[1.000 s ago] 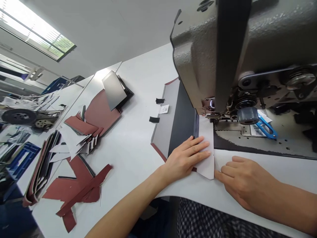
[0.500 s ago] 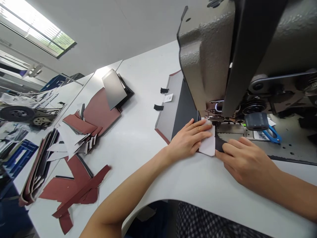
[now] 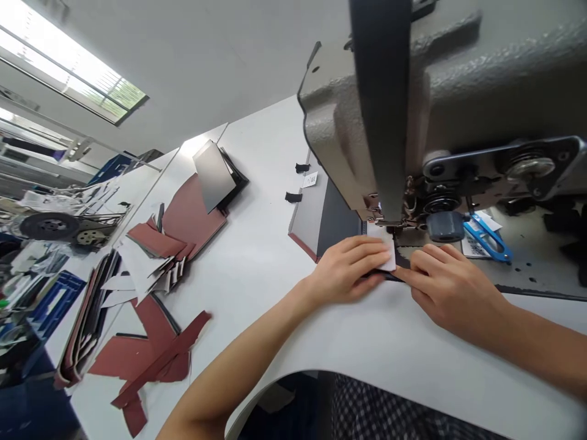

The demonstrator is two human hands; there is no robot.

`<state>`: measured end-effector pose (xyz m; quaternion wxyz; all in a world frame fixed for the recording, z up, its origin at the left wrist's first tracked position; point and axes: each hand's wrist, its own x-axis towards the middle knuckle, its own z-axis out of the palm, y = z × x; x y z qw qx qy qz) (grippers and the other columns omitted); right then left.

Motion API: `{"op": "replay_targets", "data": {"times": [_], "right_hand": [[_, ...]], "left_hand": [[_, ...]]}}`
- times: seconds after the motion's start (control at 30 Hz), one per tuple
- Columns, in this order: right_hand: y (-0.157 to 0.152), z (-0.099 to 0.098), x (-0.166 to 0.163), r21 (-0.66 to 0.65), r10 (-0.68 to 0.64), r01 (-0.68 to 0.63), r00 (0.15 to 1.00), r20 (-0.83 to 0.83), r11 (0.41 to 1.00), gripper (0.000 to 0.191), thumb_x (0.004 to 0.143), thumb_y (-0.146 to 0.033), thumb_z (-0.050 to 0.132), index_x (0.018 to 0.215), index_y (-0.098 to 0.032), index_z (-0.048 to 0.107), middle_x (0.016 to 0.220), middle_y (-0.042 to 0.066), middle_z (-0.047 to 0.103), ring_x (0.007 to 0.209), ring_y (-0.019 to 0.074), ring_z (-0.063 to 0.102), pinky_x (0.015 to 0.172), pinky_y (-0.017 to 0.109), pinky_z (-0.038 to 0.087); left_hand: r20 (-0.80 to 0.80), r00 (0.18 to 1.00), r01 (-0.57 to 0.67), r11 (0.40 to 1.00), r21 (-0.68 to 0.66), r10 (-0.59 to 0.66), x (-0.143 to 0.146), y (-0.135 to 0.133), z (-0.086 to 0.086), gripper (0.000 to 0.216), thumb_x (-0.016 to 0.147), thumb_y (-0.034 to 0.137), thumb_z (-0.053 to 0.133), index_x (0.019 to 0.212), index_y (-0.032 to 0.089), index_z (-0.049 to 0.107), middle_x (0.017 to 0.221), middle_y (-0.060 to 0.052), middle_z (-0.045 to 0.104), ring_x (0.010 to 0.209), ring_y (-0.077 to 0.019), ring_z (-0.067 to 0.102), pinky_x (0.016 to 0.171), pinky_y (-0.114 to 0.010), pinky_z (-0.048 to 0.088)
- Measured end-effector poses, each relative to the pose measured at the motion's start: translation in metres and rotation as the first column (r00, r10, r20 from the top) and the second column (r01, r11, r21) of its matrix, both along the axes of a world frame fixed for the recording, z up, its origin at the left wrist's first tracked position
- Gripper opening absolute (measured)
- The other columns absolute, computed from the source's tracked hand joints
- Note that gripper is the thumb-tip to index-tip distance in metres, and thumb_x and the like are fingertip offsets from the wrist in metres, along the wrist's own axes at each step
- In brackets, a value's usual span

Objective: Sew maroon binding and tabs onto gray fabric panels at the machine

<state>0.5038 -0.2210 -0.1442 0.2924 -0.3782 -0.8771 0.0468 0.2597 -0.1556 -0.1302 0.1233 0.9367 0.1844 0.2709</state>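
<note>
Pressing down flat, my left hand (image 3: 351,269) lay spread over the white piece (image 3: 384,233). Its fingers were straight and open, gripping nothing, just pinning it. My right hand (image 3: 447,287) sat just beside it with the fingers loosely bent. Their tips touched the piece's right edge, and nothing was pinched there either.

The piece lay on the bed of the machine (image 3: 413,116), its far end right at the foot. I couldn't tell whether the foot was down on it. Under it ran a dark panel (image 3: 337,220), reaching left onto the table (image 3: 257,244).

By the look of it the piece was thin and light, with a crisp cut edge, so stiffish rather than floppy. I judged it would skate easily on that smooth bed. Flat pressure from above, close to its edges and back from the foot, seemed the surest hold. For a lift, I'd have picked the near corner between thumb and finger.

Blue snips (image 3: 487,237) lay to the right behind the foot. Red offcuts (image 3: 151,351) lay well apart on the left.
</note>
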Motion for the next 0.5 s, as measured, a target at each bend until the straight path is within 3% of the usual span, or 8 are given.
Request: {"op": "replay_targets", "data": {"times": [0.07, 0.13, 0.3, 0.5], "right_hand": [[0.0006, 0.0002, 0.0023, -0.065, -0.005, -0.001, 0.996, -0.091, 0.998, 0.026, 0.092, -0.006, 0.053, 0.102, -0.018, 0.074, 0.079, 0.003, 0.056, 0.076, 0.0177, 0.051, 0.075, 0.035, 0.039], [0.0013, 0.0003, 0.0045, -0.117, -0.040, 0.020, 0.985, -0.170, 0.993, 0.025, 0.092, -0.006, 0.053, 0.096, -0.019, 0.074, 0.078, 0.002, 0.057, 0.076, 0.0162, 0.053, 0.074, 0.033, 0.041], [0.0024, 0.0004, 0.0076, -0.131, -0.063, 0.037, 0.978, -0.200, 0.991, 0.025, 0.093, -0.007, 0.051, 0.091, -0.019, 0.074, 0.079, 0.002, 0.060, 0.078, 0.0157, 0.056, 0.075, 0.031, 0.046], [0.0030, 0.0004, 0.0087, -0.139, -0.049, 0.028, 0.988, -0.149, 0.990, 0.028, 0.092, -0.007, 0.052, 0.093, -0.021, 0.076, 0.080, 0.002, 0.061, 0.078, 0.0152, 0.057, 0.075, 0.032, 0.046]], "left_hand": [[0.066, 0.997, -0.048, 0.999, 0.006, 0.047, 0.0000, -0.0074, -0.0008, 0.025, 0.099, 0.013, 0.057, 0.122, 0.020, 0.064, 0.116, -0.009, 0.075, 0.111, -0.0192, 0.072, 0.095, -0.034, 0.062], [0.093, 0.993, -0.073, 0.997, 0.013, 0.072, -0.0001, -0.0103, -0.0004, 0.025, 0.098, 0.007, 0.055, 0.117, 0.018, 0.065, 0.112, -0.009, 0.076, 0.106, -0.0177, 0.073, 0.091, -0.030, 0.063], [0.019, 1.000, -0.006, 0.992, 0.126, 0.004, 0.0003, -0.0082, 0.0016, 0.019, 0.095, 0.009, 0.062, 0.112, 0.015, 0.067, 0.108, -0.010, 0.077, 0.108, -0.0217, 0.073, 0.093, -0.035, 0.063], [0.028, 0.999, -0.019, 0.996, 0.091, 0.016, -0.0001, -0.0066, -0.0061, 0.018, 0.097, 0.013, 0.063, 0.113, 0.020, 0.068, 0.104, -0.005, 0.079, 0.113, -0.0209, 0.072, 0.094, -0.034, 0.062]]}}
